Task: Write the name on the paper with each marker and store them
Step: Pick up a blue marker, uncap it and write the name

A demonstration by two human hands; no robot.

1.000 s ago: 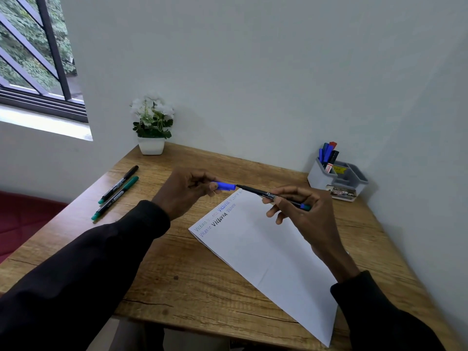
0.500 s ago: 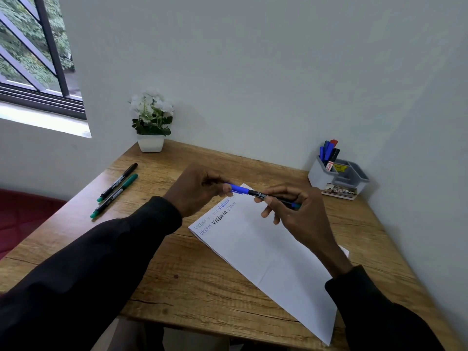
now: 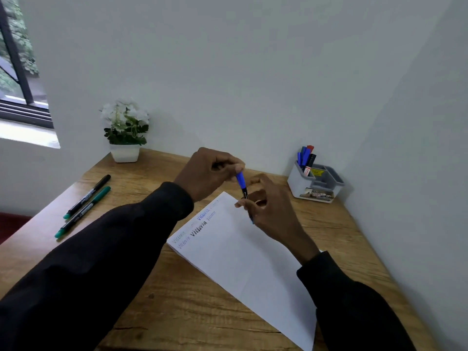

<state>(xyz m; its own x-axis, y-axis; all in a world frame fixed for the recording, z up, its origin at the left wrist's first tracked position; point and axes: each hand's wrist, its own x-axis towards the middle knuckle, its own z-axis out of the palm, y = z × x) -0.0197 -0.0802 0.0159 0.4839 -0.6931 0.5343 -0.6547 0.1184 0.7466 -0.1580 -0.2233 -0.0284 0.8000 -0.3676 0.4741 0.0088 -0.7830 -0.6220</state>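
Observation:
A blue marker (image 3: 242,185) stands nearly upright above the far corner of the white paper (image 3: 250,264). My left hand (image 3: 210,172) pinches its blue cap end at the top. My right hand (image 3: 268,209) grips the black barrel lower down, hiding most of it. The paper lies slanted on the wooden desk (image 3: 177,307) and carries the name "Victoria" written several times in different colours near its far left edge. A grey organiser (image 3: 319,183) at the back right holds several markers (image 3: 306,158) standing upright.
Two markers lie side by side at the desk's left: a black-capped one (image 3: 88,195) and a green-capped one (image 3: 83,211). A white pot of white flowers (image 3: 125,130) stands at the back left. Walls close the desk at back and right; a window is far left.
The marker has swung from lying almost level between my hands to nearly upright. My left hand rose with the cap end, and both hands moved closer together. The camera view shifted right.

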